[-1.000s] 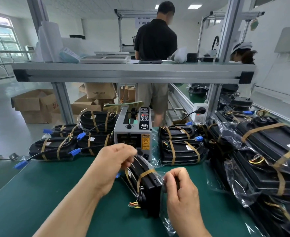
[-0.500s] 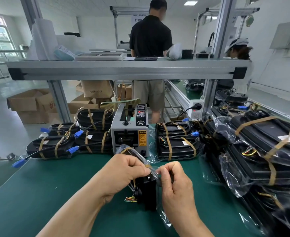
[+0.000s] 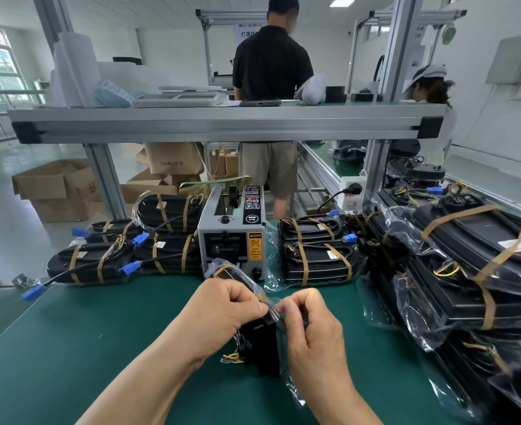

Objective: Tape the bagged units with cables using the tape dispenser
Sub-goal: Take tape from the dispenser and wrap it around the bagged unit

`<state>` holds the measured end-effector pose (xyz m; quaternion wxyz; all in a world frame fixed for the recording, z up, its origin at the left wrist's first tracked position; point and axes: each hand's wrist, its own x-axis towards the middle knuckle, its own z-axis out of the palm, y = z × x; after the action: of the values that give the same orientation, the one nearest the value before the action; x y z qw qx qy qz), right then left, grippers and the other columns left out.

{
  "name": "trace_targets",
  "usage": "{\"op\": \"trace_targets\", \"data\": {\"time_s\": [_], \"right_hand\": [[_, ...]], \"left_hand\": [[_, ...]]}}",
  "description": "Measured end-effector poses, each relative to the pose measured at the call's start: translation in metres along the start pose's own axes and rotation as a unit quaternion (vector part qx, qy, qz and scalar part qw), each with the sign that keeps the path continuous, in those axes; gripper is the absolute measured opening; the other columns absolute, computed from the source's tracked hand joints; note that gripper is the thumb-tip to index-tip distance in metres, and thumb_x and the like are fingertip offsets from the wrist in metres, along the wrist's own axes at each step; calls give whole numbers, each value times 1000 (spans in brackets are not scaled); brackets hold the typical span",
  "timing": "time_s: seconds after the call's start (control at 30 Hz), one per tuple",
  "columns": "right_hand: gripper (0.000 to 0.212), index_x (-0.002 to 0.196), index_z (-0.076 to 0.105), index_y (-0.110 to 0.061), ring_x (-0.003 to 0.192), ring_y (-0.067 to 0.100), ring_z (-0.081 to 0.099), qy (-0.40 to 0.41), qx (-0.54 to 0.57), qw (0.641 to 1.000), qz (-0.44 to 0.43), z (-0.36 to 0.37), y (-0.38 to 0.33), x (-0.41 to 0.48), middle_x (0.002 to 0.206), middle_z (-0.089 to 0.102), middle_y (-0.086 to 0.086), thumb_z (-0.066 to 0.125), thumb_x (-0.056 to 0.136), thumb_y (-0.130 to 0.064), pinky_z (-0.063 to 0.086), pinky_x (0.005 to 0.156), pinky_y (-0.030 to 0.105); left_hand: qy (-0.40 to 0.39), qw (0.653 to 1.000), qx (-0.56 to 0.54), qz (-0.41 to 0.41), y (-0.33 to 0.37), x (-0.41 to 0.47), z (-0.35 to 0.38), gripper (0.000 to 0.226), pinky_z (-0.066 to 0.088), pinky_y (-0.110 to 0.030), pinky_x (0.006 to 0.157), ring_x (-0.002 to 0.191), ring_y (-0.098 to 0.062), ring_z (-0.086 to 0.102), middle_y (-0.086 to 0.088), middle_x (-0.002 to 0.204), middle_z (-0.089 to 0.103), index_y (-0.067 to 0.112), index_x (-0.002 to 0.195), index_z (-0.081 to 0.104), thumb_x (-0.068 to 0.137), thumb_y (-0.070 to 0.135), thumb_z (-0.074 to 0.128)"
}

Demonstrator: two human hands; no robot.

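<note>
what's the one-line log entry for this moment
left hand: grips bagged unit | right hand: pinches its bag | tape dispenser: behind unit, untouched

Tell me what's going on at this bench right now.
A person is working on one bagged unit stood on edge on the green bench. The left hand grips its top and the right hand pinches the clear bag beside it. One brown tape band already wraps the far end. The tape dispenser sits just behind, with taped units stacked to its left and right.
</note>
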<state>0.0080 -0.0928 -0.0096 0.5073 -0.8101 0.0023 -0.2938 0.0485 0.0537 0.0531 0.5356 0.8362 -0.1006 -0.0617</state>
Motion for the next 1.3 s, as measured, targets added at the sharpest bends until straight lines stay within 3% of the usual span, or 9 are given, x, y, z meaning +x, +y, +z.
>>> {"op": "trace_targets", "data": {"time_s": [0.1,0.3,0.4,0.57,0.7,0.87,1.03,1.2,1.3], "right_hand": [[20,79,56,-22,62,9,55,-1,-1,1000,0,0,0,0,75,62,-13,56,99,-16,38,53,16],[20,79,56,-22,64,8,56,-5,-3,1000,4,0,-2,-1,74,62,-16,56,98,-17,38,54,14],[20,79,56,-23,65,10,57,-4,-6,1000,5,-1,-2,-1,77,63,-15,56,98,-16,40,55,16],[18,81,58,-20,69,12,60,-7,-5,1000,9,-1,-2,-1,78,64,-12,57,98,-16,45,58,23],[19,80,58,-21,69,12,60,-8,1,1000,8,0,-3,-1,77,65,-11,56,98,-16,45,58,22],[19,81,59,-21,69,10,61,-11,0,1000,21,-2,-1,0,80,66,-17,56,99,-16,46,59,22],[19,82,59,-21,72,9,63,-14,-1,1000,28,-6,1,1,80,66,-19,55,99,-16,48,63,25],[19,80,60,-23,68,11,61,-22,2,999,33,-8,1,1,75,66,-11,55,98,-21,48,62,29],[19,75,59,-27,63,8,55,-49,-13,998,32,-14,-5,12,71,63,-11,59,95,-28,42,58,20]], "left_hand": [[10,1000,6,6,-1,-2,1,27,55,-28,76,70,-17,67,-4,66,67,22,55,66,79,22,79],[18,1000,9,17,-10,-1,4,21,42,-28,61,57,-11,44,4,58,51,17,65,66,79,26,78],[26,999,12,32,-16,-3,8,17,35,-24,51,49,-9,34,10,52,40,24,69,65,79,31,76],[58,997,1,43,-23,-6,15,36,33,-16,44,47,-3,33,14,51,38,36,79,57,58,61,72],[91,995,-1,42,-27,2,15,16,36,-23,49,43,-3,38,12,49,45,36,77,60,79,40,75],[78,994,18,76,-31,5,15,11,37,-19,48,45,-2,38,12,50,43,35,80,61,86,38,69],[-60,993,9,104,-27,12,-5,18,35,-16,51,52,-6,34,11,55,38,31,83,64,74,36,80],[-14,998,-1,61,-28,18,-12,37,35,-22,54,52,-8,37,10,55,44,19,75,63,60,32,94],[2,998,-33,50,-33,15,-8,45,40,-23,56,55,-7,43,11,58,51,18,77,64,51,43,91]]}}
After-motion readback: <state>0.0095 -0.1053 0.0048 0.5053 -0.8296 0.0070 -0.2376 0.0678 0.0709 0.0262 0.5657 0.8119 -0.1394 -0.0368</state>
